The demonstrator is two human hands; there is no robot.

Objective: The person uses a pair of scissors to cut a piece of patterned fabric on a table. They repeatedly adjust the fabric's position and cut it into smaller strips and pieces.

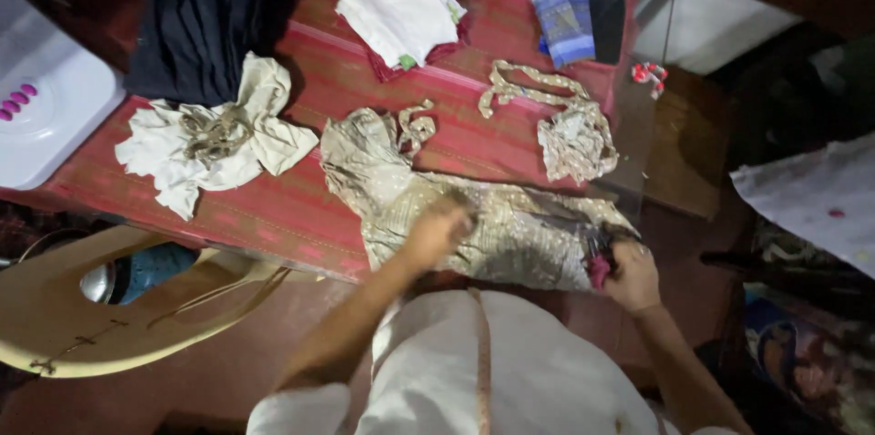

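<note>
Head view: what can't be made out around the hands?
- Tool in right hand: dark blades and pink handle blurred; probably scissors.
- Left hand: motion-blurred on the beige fabric; grip unclear.
- Table near edge: hidden by the person's body.

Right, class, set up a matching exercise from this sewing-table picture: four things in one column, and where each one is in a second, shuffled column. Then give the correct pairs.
Things
1. beige patterned cloth
2. black folded fabric
3. scissors with pink handles
4. white plastic case

Places
A. at the far left edge of the table
B. in the right hand, at the cloth's right end
C. at the back left of the red table cover
D. spread at the near edge, under the left hand

Pairs: 1-D, 2-C, 3-B, 4-A
</note>
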